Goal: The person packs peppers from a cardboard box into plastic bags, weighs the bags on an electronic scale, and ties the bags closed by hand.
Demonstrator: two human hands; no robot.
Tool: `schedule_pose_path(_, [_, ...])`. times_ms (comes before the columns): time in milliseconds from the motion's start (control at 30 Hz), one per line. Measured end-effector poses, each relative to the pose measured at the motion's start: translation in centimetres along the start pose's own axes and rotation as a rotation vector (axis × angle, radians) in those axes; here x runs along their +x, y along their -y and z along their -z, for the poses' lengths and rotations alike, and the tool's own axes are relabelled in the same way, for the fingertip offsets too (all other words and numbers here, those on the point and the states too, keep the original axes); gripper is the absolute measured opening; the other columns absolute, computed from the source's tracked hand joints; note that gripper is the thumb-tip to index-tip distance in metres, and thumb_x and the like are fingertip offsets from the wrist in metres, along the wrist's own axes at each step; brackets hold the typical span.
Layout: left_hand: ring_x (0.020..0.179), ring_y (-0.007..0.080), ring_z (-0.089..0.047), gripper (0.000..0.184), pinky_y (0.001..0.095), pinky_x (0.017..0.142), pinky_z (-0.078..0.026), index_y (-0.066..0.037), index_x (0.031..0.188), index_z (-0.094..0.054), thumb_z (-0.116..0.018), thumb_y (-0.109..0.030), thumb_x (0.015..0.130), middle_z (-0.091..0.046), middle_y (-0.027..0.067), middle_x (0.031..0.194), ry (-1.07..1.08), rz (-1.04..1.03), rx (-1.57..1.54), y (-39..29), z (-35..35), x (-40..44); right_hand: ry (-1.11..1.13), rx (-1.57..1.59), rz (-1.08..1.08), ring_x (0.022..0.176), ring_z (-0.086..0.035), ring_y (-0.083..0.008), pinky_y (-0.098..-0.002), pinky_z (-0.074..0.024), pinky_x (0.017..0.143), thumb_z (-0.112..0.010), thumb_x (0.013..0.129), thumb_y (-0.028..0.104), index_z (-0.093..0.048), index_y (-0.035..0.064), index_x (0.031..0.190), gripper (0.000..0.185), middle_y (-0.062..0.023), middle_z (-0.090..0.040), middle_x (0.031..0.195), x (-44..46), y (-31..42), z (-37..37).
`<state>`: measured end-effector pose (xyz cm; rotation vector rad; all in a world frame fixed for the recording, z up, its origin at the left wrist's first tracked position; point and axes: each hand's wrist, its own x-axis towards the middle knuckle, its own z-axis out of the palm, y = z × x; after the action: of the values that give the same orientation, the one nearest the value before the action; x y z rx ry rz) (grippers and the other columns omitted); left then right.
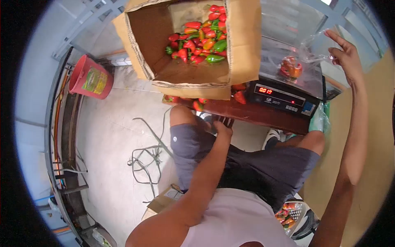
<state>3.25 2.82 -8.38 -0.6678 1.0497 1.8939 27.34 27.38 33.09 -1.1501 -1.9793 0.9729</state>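
Note:
My right hand (346, 57) is raised at the upper right, its fingers closed on the top of a clear plastic bag (311, 48). Red and orange peppers (291, 68) sit in the lower part of that bag, on the metal plate of a digital scale (284, 101). Red digits glow on its display. My left hand (223, 124) is low between my knees, just below the bench edge; its shaded fingers look spread, with nothing visible in them. Above it, a tilted open cardboard box (242, 45) holds many red, orange and green peppers (197, 43).
Several loose peppers (240, 97) lie on the dark red bench (255, 113) below the box. A pink bucket (91, 77) stands at left, and tangled green strapping (146, 164) lies on the floor. A white basket (302, 212) of bagged peppers is beside me.

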Motion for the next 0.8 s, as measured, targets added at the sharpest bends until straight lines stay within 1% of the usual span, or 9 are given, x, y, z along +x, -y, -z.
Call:
schedule_pose_path(33, [0.109,0.0275,-0.057,0.043,0.0514,0.092,-0.05,-0.023,0.126,-0.054,-0.045,-0.052,0.096,-0.059,0.004,0.12,-0.003,0.03,-0.054,-0.7,0.5,0.4,-0.008,0.009,-0.004,0.063,-0.049,-0.0047,-0.0211,-0.0419,0.057,-0.059,0.083,0.0,-0.064,0.0073,0.134,0.051,0.0014,-0.068,0.101,-0.1,0.0,-0.2])
schedule_pose_path(133, [0.107,0.0243,-0.058,0.039,0.0447,0.088,-0.052,-0.02,0.12,-0.057,-0.049,-0.048,0.095,-0.061,0.0039,0.115,-0.07,-0.095,-0.07,-2.9,1.3,2.0,0.006,0.026,0.011,0.063,-0.05,-0.0044,-0.0209,-0.0421,0.057,-0.06,0.084,0.0,-0.062,0.0064,0.135,0.051,0.001,-0.069,0.104,0.0,0.1,-0.6])
schedule_pose_path(167, [0.102,0.0191,-0.056,0.031,0.037,0.076,-0.051,-0.016,0.109,-0.06,-0.053,-0.042,0.093,-0.059,0.0023,0.109,-0.037,-0.123,-0.071,-4.0,1.5,2.3,0.011,0.026,0.021,0.063,-0.05,-0.0043,-0.0209,-0.0422,0.057,-0.06,0.085,0.0,-0.062,0.0061,0.135,0.051,0.0011,-0.069,0.105,0.0,0.4,-0.8])
schedule_pose_path(267, [0.097,0.0157,-0.053,0.025,0.0307,0.066,-0.045,-0.016,0.1,-0.059,-0.056,-0.039,0.092,-0.056,-0.0005,0.102,-0.006,-0.217,0.038,-6.7,0.3,-0.5,0.028,0.023,0.021,0.063,-0.05,-0.0041,-0.021,-0.0425,0.057,-0.06,0.085,0.0,-0.061,0.005,0.136,0.051,0.0011,-0.07,0.109,-0.2,0.8,-1.4])
schedule_pose_path(400, [0.098,0.0164,-0.05,0.032,0.0365,0.074,-0.043,-0.018,0.11,-0.058,-0.06,-0.044,0.092,-0.053,-0.0014,0.107,0.024,-0.187,-0.142,-7.6,-1.0,-1.5,0.032,-0.013,0.014,0.062,-0.05,-0.0043,-0.0211,-0.0426,0.057,-0.06,0.084,-0.001,-0.061,0.0045,0.136,0.052,0.0001,-0.07,0.11,-0.3,1.6,-1.9])
schedule_pose_path(433, [0.101,0.0175,-0.049,0.049,0.0409,0.08,-0.042,-0.018,0.121,-0.057,-0.065,-0.053,0.089,-0.052,-0.0007,0.114,-0.028,-0.196,-0.161,-7.9,-1.4,-1.8,0.027,-0.023,0.019,0.061,-0.05,-0.0043,-0.0211,-0.0426,0.057,-0.059,0.084,-0.001,-0.061,0.0045,0.136,0.053,-0.0002,-0.07,0.108,-0.5,1.7,-1.9])
schedule_pose_path(533, [0.104,0.0184,-0.049,0.063,0.0407,0.083,-0.043,-0.017,0.129,-0.054,-0.069,-0.06,0.085,-0.053,0.0003,0.117,-0.047,-0.302,-0.081,-8.5,-1.9,-2.6,0.012,-0.01,0.02,0.061,-0.05,-0.0046,-0.0214,-0.0427,0.057,-0.06,0.083,-0.001,-0.061,0.0044,0.136,0.053,-0.0019,-0.07,0.109,-0.3,1.6,-0.5])
schedule_pose_path(667, [0.101,0.0197,-0.053,0.058,0.0386,0.08,-0.044,-0.018,0.129,-0.055,-0.07,-0.056,0.088,-0.054,0.0007,0.117,-0.142,-0.25,-0.056,-9.3,-1.9,-5.3,-0.008,-0.049,0.047,0.061,-0.049,-0.004,-0.0216,-0.0428,0.056,-0.061,0.083,-0.003,-0.061,0.0045,0.136,0.054,-0.0026,-0.069,0.115,-1.2,1.9,0.3])
schedule_pose_path(800, [0.08,0.014,-0.059,0.034,0.0295,0.071,-0.049,-0.012,0.119,-0.062,-0.065,-0.036,0.096,-0.063,0.0001,0.104,0.383,-0.055,0.268,-12.0,-2.3,-13.8,0.029,-0.027,0.051,0.061,-0.05,-0.0034,-0.0217,-0.045,0.057,-0.062,0.084,-0.004,-0.057,0.0048,0.14,0.057,-0.0031,-0.064,0.133,-1.5,0.4,0.0])
